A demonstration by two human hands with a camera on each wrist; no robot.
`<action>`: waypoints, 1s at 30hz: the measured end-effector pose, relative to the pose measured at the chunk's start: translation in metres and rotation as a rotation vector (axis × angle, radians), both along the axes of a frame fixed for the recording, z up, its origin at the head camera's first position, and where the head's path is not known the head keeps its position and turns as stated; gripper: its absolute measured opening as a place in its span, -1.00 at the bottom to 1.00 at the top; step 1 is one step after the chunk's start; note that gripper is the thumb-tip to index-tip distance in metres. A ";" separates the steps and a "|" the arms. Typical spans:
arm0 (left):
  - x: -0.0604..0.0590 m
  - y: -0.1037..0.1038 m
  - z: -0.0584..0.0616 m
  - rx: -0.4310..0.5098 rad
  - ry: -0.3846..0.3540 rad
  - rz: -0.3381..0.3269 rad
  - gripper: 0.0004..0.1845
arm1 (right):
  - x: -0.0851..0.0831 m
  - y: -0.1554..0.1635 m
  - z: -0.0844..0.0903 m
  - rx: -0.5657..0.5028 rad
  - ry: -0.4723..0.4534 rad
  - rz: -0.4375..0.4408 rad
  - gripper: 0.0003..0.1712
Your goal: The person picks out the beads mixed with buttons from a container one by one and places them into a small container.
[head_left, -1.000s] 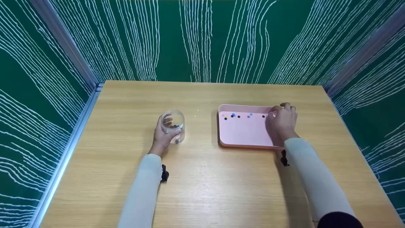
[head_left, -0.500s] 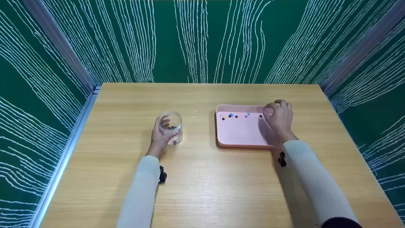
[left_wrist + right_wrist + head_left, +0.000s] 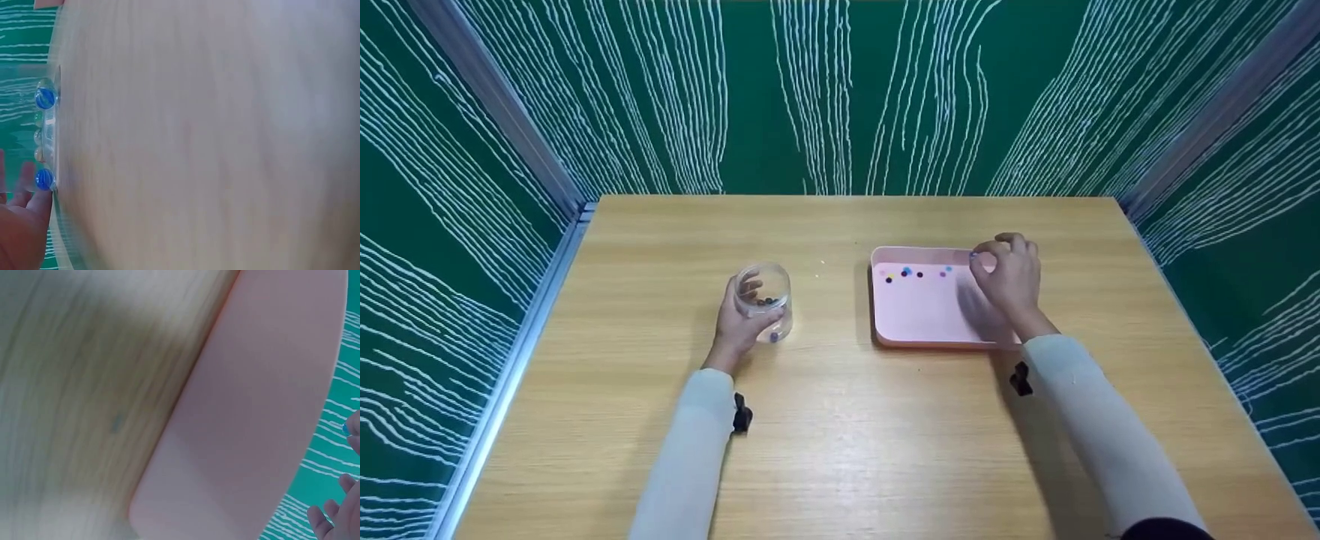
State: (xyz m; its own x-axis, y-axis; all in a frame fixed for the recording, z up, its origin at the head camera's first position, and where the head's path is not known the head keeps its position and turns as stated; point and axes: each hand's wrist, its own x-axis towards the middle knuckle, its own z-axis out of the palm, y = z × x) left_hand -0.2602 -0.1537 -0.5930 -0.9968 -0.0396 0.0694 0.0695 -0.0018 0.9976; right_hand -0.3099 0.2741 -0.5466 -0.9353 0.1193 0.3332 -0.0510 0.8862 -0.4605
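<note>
My left hand (image 3: pixel 740 324) grips a clear plastic cup (image 3: pixel 777 319) standing on the table, fingers round its far side and thumb in front. Several glass marbles lie at its bottom, including a blue swirled marble (image 3: pixel 44 98) in the left wrist view. Over the right part of a pink tray (image 3: pixel 919 319), my right hand (image 3: pixel 1011 279) pinches a small blue marble (image 3: pixel 345 430) between thumb and forefinger, its other fingers loosely bent. Along the tray's far side lie several small coloured balls, among them a dark one (image 3: pixel 919 274) and a purple one (image 3: pixel 943 274).
The wooden table (image 3: pixel 825 435) carries the cup on the left and the tray on the right. Two tiny pale specks lie between them. Green walls (image 3: pixel 750 97) with white lines enclose the table's back and sides.
My right hand has risen from the tray's right end and shifted left, the blue marble now showing at its fingertips. My left hand keeps holding the cup in place.
</note>
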 end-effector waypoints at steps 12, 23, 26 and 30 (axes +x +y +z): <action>0.003 0.000 0.003 -0.032 -0.008 0.006 -0.14 | 0.004 -0.012 0.003 -0.031 -0.049 0.039 -0.78; 0.010 -0.005 0.012 0.043 -0.023 -0.034 0.13 | 0.009 -0.022 0.008 0.019 -0.094 0.039 -0.74; 0.016 -0.008 0.023 0.001 -0.002 -0.029 0.18 | 0.009 -0.024 0.010 0.027 -0.125 0.029 -0.72; 0.021 -0.011 0.035 -0.066 0.053 -0.002 0.09 | 0.009 -0.027 0.012 0.042 -0.130 0.023 -0.73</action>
